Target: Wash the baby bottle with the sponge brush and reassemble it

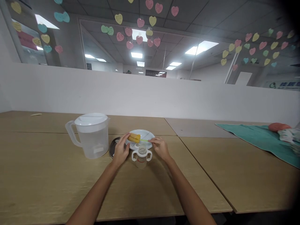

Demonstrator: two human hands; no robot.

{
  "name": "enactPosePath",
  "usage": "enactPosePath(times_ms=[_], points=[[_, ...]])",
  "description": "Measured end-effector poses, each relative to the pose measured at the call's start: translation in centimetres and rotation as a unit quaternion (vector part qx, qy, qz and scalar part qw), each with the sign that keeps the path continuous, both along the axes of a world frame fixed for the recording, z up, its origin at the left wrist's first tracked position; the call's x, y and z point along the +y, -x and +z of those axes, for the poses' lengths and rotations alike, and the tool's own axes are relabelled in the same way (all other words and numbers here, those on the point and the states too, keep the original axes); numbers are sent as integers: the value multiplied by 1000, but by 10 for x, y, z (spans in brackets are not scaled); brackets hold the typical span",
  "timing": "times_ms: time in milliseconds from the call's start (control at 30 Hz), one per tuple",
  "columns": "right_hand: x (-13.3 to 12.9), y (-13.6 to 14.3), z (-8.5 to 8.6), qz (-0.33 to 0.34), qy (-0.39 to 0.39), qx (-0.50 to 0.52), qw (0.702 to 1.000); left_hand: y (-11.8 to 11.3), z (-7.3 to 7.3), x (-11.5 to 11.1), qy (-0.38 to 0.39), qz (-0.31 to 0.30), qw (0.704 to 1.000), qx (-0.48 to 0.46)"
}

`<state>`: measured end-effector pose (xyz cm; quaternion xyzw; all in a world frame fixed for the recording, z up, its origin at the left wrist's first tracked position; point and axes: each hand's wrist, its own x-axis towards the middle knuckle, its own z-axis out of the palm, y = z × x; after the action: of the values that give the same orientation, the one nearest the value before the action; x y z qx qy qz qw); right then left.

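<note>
A white plate (150,135) lies on the table, with a yellow sponge-like piece (134,137) over its left part. My left hand (121,151) is closed on the yellow piece at its left end. Between thumb and fingers, my right hand (160,148) pinches a thin yellow-green stick (144,140), whose left end meets the yellow piece. In front of the plate stands a clear bottle (141,161) with two white handles and an open top. A dark round tray (112,147) sits partly behind my left hand; the small things on it are hard to make out.
A large clear pitcher (95,137) with a white lid stands left of the tray. At the far right a green cloth (248,134) bears a reddish item (278,127) and white fabric. Seams run between the tabletops (199,175), and a white wall (150,97) rises behind.
</note>
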<state>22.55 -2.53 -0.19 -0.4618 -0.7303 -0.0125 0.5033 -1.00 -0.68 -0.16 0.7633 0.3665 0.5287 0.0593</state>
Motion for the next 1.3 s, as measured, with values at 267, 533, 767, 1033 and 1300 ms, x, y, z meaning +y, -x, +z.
enactPosePath(times_ms=[267,533,767,1033,1300], points=[[2,0,-2,0,-22,-14,1000,3,-3,8,75,19,996,-50],[-1,3,-1,-25,-63,-77,995,1,-10,8,143,21,982,-124],[-1,3,-3,-41,-66,-67,995,-5,-10,0,-7,90,996,-7],[3,-3,-8,-85,-49,-74,992,8,-4,1,-101,210,972,5],[6,-7,-12,-99,-49,-84,990,27,-7,12,36,315,947,62]])
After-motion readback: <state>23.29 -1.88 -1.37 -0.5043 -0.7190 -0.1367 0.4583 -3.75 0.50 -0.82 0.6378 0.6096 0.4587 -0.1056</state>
